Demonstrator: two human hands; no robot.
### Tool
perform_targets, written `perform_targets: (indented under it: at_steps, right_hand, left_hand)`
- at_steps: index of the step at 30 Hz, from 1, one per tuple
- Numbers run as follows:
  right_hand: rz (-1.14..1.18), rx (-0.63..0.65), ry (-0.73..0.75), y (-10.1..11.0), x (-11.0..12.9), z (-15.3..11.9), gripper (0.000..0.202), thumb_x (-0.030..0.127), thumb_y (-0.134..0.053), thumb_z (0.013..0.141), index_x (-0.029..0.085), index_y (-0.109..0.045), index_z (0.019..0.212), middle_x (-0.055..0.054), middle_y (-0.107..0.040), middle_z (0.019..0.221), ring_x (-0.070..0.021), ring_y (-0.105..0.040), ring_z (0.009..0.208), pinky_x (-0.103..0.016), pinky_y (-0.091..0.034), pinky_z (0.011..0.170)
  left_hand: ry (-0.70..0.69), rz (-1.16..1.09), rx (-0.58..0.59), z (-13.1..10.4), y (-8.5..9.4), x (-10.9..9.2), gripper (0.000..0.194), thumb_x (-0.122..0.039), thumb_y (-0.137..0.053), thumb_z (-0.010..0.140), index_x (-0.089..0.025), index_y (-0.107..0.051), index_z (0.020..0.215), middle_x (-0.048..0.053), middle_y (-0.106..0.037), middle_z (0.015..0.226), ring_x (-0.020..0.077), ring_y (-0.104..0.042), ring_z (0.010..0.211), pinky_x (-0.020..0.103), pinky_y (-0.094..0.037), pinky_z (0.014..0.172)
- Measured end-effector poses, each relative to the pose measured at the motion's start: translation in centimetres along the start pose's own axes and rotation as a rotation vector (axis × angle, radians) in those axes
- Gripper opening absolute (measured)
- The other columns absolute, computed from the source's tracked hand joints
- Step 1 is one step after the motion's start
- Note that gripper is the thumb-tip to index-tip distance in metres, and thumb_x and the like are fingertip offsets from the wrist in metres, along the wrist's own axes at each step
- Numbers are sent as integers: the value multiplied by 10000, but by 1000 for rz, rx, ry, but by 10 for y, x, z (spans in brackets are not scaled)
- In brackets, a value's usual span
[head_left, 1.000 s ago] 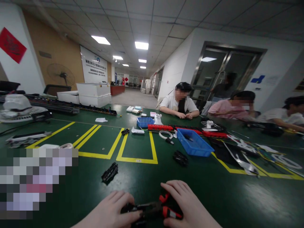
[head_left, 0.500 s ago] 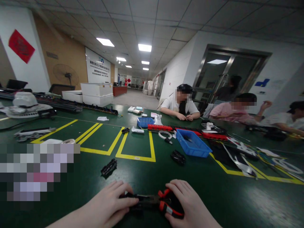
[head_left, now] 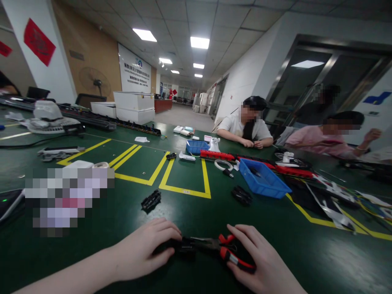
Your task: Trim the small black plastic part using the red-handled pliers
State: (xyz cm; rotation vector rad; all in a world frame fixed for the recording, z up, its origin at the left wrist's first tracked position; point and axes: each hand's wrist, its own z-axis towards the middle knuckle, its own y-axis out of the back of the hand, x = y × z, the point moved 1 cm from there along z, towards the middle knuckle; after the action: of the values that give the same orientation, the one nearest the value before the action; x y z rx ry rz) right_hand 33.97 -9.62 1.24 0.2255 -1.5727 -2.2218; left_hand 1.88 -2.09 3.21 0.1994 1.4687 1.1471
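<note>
Over the dark green desk marked with yellow tape lie black plastic parts (head_left: 151, 201), blue rectangular trays (head_left: 263, 179) and red strips (head_left: 217, 154).

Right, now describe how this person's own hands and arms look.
The left hand and right hand are both bare, with slim fingers and no gloves. No ring or bracelet shows, though some fingers are partly hidden. The left forearm and the visible bit of right forearm have no sleeve, watch or cable on them.
</note>
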Motion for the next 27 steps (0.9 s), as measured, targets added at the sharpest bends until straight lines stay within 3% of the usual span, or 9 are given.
perform_targets:
  at_steps: [3, 8, 17, 27]
  right_hand:
    - [-8, 16, -17, -1, -2, -1, 691, 434, -700, 782, 267, -440, 1400, -98, -580, 1249, -259, -599, 1085, -383, -556, 871]
    - [-69, -20, 25, -1, -2, 0, 584, 450, -678, 796, 247, -525, 1322, -98, -628, 1161, -256, -613, 1018, -382, -538, 824]
    - [-275, -194, 267, 10, 2, 10, 553, 467, -688, 766, 192, -570, 1230, -69, -689, 1049, -264, -635, 985, -465, -330, 1026]
    - [-277, -240, 235, 11, 12, 10, 515, 386, -656, 786, 153, -552, 1233, -102, -681, 1022, -272, -646, 943, -507, -325, 1024]
  left_hand:
    - [43, -63, 2, 0, 0, 3, 295, -133, -568, 880, -227, -600, 1158, 39, -628, 1152, 187, -573, 1065, 343, -453, 962]
    - [91, -205, -20, 0, 0, 10, 213, -157, -623, 857, -193, -638, 1066, 38, -610, 1136, 179, -581, 1054, 333, -466, 947]
    - [136, -248, -20, -2, 0, 10, 198, -205, -670, 859, -213, -682, 1056, 38, -591, 1094, 184, -583, 1003, 329, -481, 916]
    - [133, -225, 0, -2, -2, 9, 243, -208, -646, 883, -234, -664, 1125, 31, -567, 1044, 177, -576, 943, 327, -502, 835]
